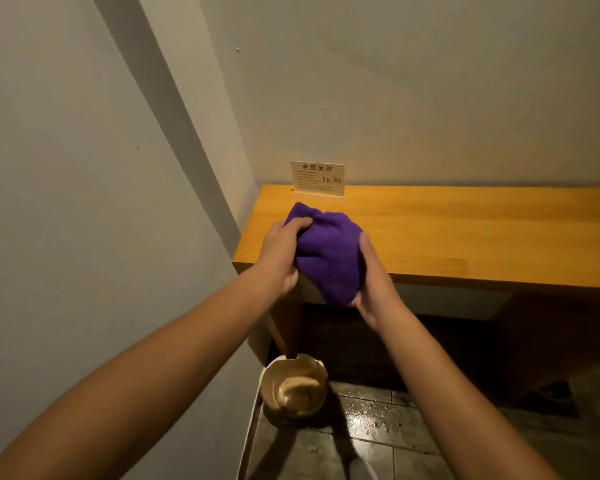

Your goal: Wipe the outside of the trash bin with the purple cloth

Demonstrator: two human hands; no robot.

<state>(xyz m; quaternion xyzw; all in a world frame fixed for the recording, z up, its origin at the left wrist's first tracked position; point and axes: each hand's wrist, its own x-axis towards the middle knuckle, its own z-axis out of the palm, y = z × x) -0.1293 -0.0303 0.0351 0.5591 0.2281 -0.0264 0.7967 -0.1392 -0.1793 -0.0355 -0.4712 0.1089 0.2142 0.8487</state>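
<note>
Hands: my left hand [280, 251] and right hand [374, 282] are both closed on the purple cloth [328, 251], bunching it between them above the near corner of the wooden surface [465, 233].
Bin: the trash bin [293, 386] sits on the floor in the wall corner, straight below my hands and well apart from them.
Nearer side: I judge the left hand slightly closer, as the bin lies under it.
Hidden: only the bin's rim and lining show; its outer wall is dim and mostly out of view.
</note>
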